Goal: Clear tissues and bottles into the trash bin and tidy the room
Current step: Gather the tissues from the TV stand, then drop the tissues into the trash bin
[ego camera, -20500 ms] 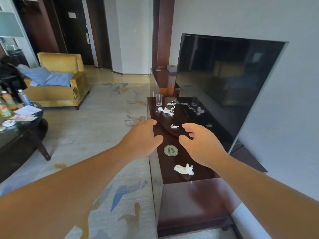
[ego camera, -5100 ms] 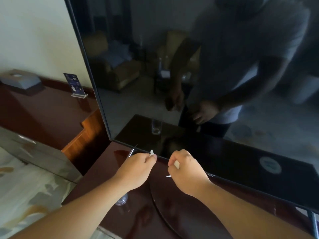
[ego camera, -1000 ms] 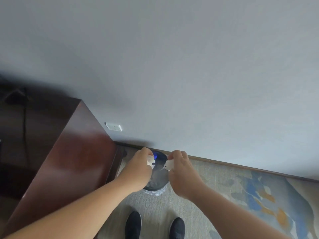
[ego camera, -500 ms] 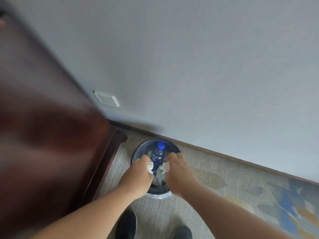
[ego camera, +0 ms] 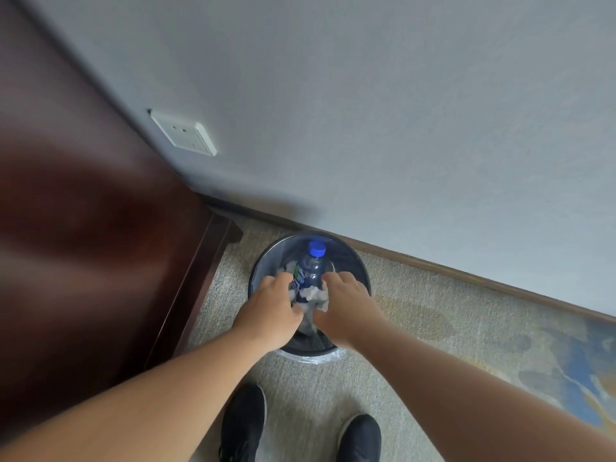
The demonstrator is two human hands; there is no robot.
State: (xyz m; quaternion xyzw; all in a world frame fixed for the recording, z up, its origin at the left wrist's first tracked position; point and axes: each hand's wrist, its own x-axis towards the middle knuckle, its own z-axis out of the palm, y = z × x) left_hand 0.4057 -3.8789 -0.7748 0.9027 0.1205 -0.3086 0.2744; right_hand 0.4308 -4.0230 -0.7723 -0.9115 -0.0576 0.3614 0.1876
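A round dark trash bin (ego camera: pixel 359 263) with a clear liner stands on the carpet against the wall. Inside it lies a plastic bottle (ego camera: pixel 311 266) with a blue cap, and white tissues (ego camera: pixel 310 294) sit beside it. My left hand (ego camera: pixel 270 310) and my right hand (ego camera: pixel 347 305) hover side by side over the bin's near half, fingers loosened and pointing down. The white tissue pieces show blurred in the gap between the two hands, below the fingertips. Neither hand is pinching them.
A dark wooden cabinet (ego camera: pixel 100 228) rises close on the left, its foot almost touching the bin. A white wall socket (ego camera: pixel 183 135) sits above the skirting. My two black shoes (ego camera: pixel 243 428) stand on patterned carpet (ego camera: pixel 500 345) just short of the bin.
The view tipped down over the bin. Both hands, which were pinching tissue bits at the fingertips, have lowered into the bin's mouth and loosened, and the tissue has dropped between them.
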